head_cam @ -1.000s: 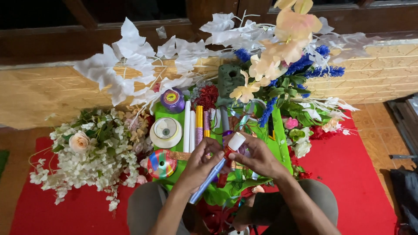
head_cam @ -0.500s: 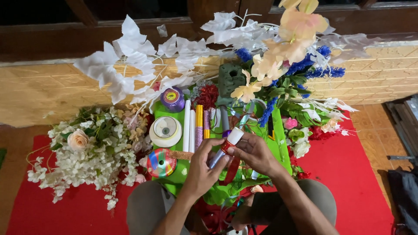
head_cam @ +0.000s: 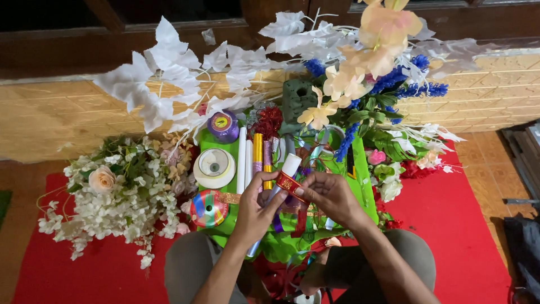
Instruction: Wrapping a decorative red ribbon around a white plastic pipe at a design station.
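Observation:
My left hand [head_cam: 257,209] grips a long paper roll [head_cam: 290,166], white at its upper end and bluish lower down, tilted up to the right. My right hand [head_cam: 329,194] pinches a red and gold band [head_cam: 289,184] wrapped around that roll. Both hands are held over a green tray [head_cam: 364,186] resting above my knees. On the tray lie several upright rolls in white, gold and purple [head_cam: 254,159], a white ribbon spool [head_cam: 214,167], a purple spool [head_cam: 223,125] and a shiny multicoloured spool [head_cam: 208,208].
A bunch of white artificial flowers with a peach rose [head_cam: 115,194] lies left on a red mat [head_cam: 455,225]. White fabric leaves [head_cam: 163,73], cream and blue flowers [head_cam: 365,67] and a green foam block [head_cam: 298,98] stand behind the tray against a low yellow brick wall [head_cam: 45,112].
The roll has swung up from pointing low left to standing more upright. My right hand moved onto the red and gold band around it.

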